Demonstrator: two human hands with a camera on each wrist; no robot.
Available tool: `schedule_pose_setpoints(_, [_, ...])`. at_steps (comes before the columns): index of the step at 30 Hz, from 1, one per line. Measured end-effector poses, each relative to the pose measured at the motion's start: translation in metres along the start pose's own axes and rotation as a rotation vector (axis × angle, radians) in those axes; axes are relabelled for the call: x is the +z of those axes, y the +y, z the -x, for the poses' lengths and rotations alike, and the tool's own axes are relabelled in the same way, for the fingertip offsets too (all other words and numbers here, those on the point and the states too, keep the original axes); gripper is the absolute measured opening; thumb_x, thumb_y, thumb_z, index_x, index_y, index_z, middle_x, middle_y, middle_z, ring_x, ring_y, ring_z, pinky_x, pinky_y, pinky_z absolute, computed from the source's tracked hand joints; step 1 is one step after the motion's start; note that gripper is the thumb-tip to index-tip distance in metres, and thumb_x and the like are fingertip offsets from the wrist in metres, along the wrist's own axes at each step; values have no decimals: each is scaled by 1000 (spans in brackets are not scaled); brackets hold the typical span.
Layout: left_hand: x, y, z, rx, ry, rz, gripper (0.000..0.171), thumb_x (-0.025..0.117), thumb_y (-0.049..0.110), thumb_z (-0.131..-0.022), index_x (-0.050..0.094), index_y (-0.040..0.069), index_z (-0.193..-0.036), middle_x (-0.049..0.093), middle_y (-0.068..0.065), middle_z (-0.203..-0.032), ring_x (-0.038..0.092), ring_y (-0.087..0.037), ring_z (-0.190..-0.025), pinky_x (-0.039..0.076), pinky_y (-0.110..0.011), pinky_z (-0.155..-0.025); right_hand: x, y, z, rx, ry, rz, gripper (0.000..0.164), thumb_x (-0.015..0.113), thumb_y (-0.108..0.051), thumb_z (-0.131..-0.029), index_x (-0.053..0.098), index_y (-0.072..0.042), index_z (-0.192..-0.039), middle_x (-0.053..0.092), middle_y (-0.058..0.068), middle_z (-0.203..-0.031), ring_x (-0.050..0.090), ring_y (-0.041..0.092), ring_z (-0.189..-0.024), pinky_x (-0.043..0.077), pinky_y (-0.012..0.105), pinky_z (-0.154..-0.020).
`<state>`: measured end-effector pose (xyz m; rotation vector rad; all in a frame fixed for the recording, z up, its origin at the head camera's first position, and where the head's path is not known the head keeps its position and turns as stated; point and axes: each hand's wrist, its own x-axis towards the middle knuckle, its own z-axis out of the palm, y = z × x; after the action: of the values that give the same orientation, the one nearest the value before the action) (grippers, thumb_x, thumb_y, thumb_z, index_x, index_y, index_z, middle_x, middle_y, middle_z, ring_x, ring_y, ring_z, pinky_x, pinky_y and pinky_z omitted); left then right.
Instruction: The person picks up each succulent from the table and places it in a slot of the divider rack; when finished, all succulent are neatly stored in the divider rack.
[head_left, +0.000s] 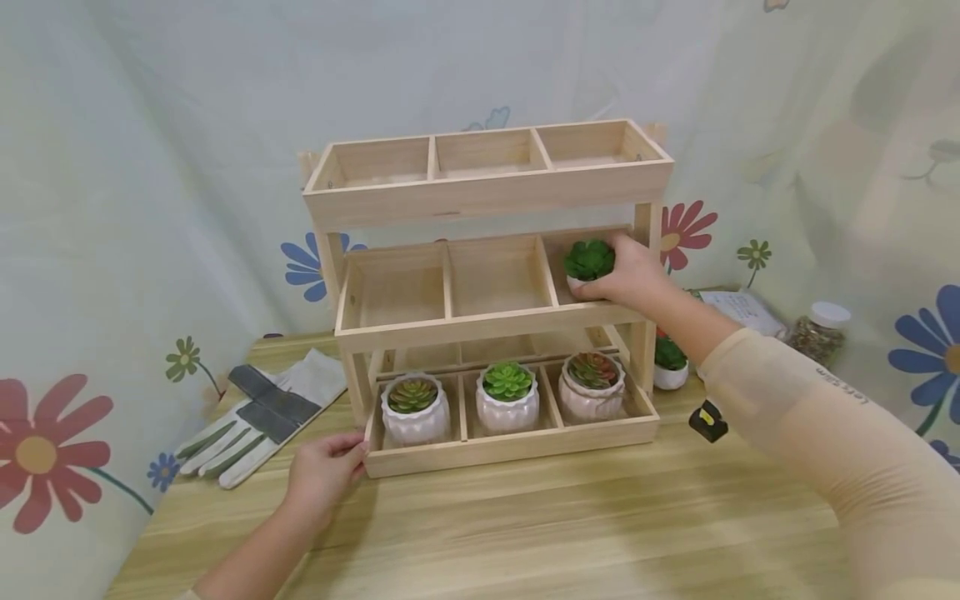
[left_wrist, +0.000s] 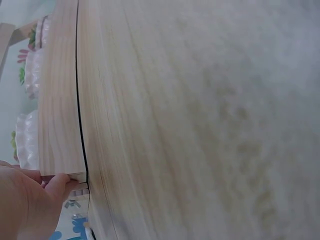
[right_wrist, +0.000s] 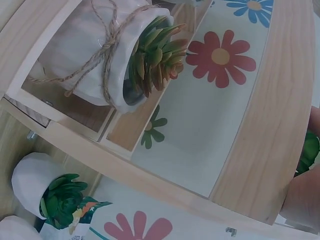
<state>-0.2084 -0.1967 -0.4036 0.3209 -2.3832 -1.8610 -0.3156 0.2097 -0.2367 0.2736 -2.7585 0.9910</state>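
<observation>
Take the middle of the three-tier wooden plant stand (head_left: 487, 198) as the centre of your clock face in the head view. At 2 to 3 o'clock, your right hand (head_left: 633, 271) pinches the white-potted green succulent (head_left: 590, 260), thumb in front and fingers mostly hidden behind. That plant is within the right-end compartment of the middle tier (head_left: 487, 322); you cannot tell whether its base touches the floor there. Between 7 and 8 o'clock, your left hand (head_left: 326, 471) pinches the near corner of the bottom tier (head_left: 517, 450) between thumb and fingers.

Three white pots stand upright in that tier, one per compartment: a yellow-green succulent (head_left: 412, 396) at 7 o'clock, a bright green succulent (head_left: 507, 381) at 6, and a reddish succulent (head_left: 592, 370) between 4 and 5, its pot tied with twine (right_wrist: 107, 55).

On the tabletop (head_left: 525, 533), you have white-and-grey work gloves (head_left: 277, 408) at 8 o'clock, another potted green succulent (head_left: 670, 358) near 4, and a white-lidded jar (head_left: 816, 335) at 3.
</observation>
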Motion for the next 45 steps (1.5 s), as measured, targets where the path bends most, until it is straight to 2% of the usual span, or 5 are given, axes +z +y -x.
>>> schedule_pose_setpoints(19, [1, 0, 0, -5, 4, 5, 26, 62, -2, -87, 60, -15, -109, 66, -24, -97, 63, -8, -71, 56, -22, -66, -6, -4, 1, 62, -65, 120, 90, 82, -33, -70, 35, 8, -135, 46, 28, -127, 45, 40, -114, 42, 52, -95])
schedule_pose_setpoints(27, [1, -1, -1, -16, -4, 11, 28, 62, -1, -88, 60, -15, -111, 66, -22, -98, 63, -8, -73, 56, -22, -66, -13, -4, 9, 59, -72, 17, 91, 82, -37, -69, 35, 4, -135, 41, 24, -133, 41, 37, -119, 39, 51, -98])
schedule_pose_setpoints(35, [-1, -2, -1, -13, 8, 12, 28, 62, -1, -87, 60, -15, -111, 66, -23, -97, 63, -8, -72, 56, -23, -66, -21, -6, 19, 4, -48, -75, 91, 84, -41, -67, 38, 3, -132, 43, 20, -133, 39, 34, -122, 37, 49, -101])
schedule_pose_setpoints(42, [0, -2, -1, -16, 4, 29, 28, 62, -2, -87, 59, -16, -111, 66, -23, -97, 63, -9, -72, 56, -24, -67, -46, -1, 39, -49, 104, -282, 72, 76, -36, -78, 43, 0, -130, 50, 17, -130, 44, 30, -122, 38, 43, -103])
schedule_pose_setpoints(45, [1, -1, 0, -22, -1, 39, 28, 61, -3, -87, 58, -16, -112, 66, -24, -99, 64, -9, -74, 56, -24, -69, -59, 11, 48, -70, 188, -389, 61, 74, -29, -81, 46, -1, -128, 54, 15, -128, 51, 23, -114, 45, 27, -94])
